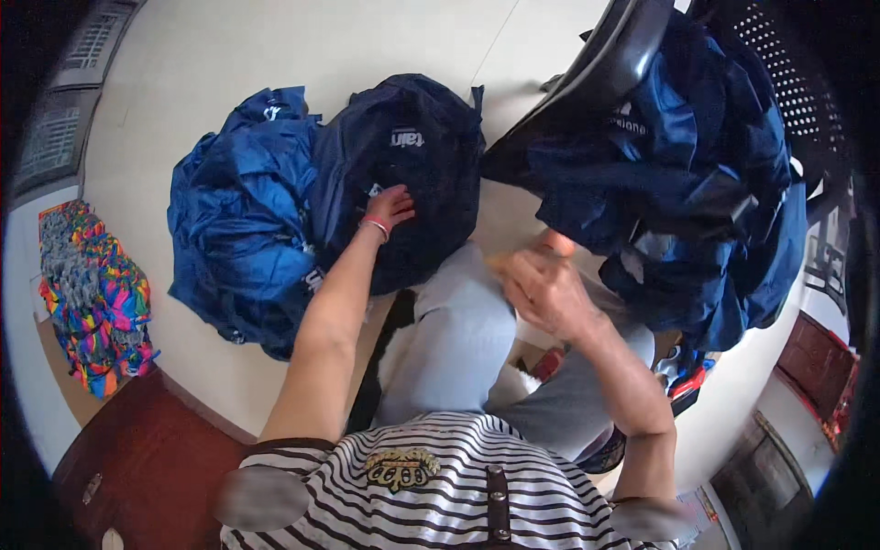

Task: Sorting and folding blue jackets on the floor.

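Note:
My left hand (392, 207), with a red band at its wrist, is over a round dark navy fabric bundle (431, 110). Its fingers are stretched out and hold nothing that I can see. A small whitish spot shows on the cloth beside them. Above my knees, my right hand (545, 289) is closed, its fingers curled and somewhat blurred. Whatever it may hold is hidden. Close beyond it hangs the lower edge of a large heap of navy fabric (678, 183). Left of the round bundle lies a brighter blue crumpled fabric pile (238, 220).
The navy heap rests on a black chair (632, 55) at the right. A stack of rainbow-coloured folded items with grey parts (96, 293) stands at the far left, behind a dark red wooden surface (147, 458). Red and blue items (683, 376) lie low at the right.

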{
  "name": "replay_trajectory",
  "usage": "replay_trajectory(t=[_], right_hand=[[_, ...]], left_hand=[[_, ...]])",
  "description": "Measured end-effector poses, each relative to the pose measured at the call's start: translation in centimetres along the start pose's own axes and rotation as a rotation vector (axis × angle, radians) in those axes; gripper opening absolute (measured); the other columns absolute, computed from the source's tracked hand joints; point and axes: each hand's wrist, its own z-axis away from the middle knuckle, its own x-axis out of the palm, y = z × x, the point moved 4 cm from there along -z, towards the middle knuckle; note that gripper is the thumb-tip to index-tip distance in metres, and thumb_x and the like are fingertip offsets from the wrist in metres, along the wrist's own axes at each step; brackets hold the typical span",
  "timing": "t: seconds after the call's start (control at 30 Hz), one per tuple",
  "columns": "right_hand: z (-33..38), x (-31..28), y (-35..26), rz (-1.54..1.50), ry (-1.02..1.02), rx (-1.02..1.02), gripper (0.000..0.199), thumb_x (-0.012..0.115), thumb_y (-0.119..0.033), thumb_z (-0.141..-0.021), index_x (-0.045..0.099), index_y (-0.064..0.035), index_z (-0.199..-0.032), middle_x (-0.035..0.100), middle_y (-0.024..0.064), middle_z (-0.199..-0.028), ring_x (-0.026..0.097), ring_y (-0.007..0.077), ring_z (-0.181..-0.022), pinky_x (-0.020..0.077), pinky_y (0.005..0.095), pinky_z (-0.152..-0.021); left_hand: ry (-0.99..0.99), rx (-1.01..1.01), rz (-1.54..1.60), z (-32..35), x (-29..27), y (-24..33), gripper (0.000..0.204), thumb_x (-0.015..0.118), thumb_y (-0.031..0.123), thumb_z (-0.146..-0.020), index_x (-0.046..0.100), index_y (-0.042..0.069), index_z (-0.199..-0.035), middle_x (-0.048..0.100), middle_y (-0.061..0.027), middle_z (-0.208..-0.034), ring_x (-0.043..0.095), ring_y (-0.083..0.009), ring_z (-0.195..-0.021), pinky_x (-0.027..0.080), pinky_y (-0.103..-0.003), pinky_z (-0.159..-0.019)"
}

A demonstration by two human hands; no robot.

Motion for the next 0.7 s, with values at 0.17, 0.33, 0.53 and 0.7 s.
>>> replay_trajectory(t=[0.17,0.33,0.53,0.7], right_hand=[[-0.6,0.5,0.6,-0.033,-0.067,0.031,0.02,0.058,-0.003,-0.077,0.058,-0.0021,-0.097,0.058,0.0135,-0.073,0.06,0.0263,-0.063,0.0485,0.0358,-0.054],[-0.8,-1.2,2.2,-0.119,-0.002,0.138,0.022,0.058,-0.004,-0.079,0.058,-0.0019,-0.101,0.059,0.0126,-0.074,0.061,0.0262,-0.063,0.0497,0.0345,-0.055],[-0.3,-0.8,3.1,-0.135,-0.098,0.181,0.027,0.06,-0.006,-0.08,0.057,-0.0026,-0.107,0.062,0.011,-0.078,0.063,0.0242,-0.065,0.0516,0.0331,-0.058],[0.6,-0.4,4.3,0.049,-0.193,0.243,0.033,0.062,-0.01,-0.079,0.057,-0.0043,-0.111,0.064,0.0105,-0.083,0.063,0.0234,-0.067,0.052,0.0325,-0.061]], left_hand=[[0.6,0.156,-0.191,-8.8,-3.1,1.9,0.099,0.077,0.044,-0.059,0.031,0.004,-0.136,0.035,-0.0195,-0.137,0.034,-0.0332,-0.126,0.038,-0.047,-0.096],[0.858,0.054,-0.331,-14.8,2.4,3.6,0.128,0.08,0.056,-0.047,0.011,0.007,-0.143,0.014,-0.0199,-0.147,0.018,-0.036,-0.134,0.023,-0.048,-0.106],[0.878,-0.02,-0.01,-9.6,9.4,6.7,0.132,0.077,0.063,-0.049,0.002,0.01,-0.144,0.019,-0.0136,-0.148,0.025,-0.0336,-0.133,0.025,-0.041,-0.107],[1.031,-0.173,-0.384,-9.4,9.0,8.4,0.122,0.071,0.067,-0.052,0.012,0.009,-0.142,0.023,-0.0158,-0.146,0.024,-0.0345,-0.133,0.025,-0.044,-0.106]])
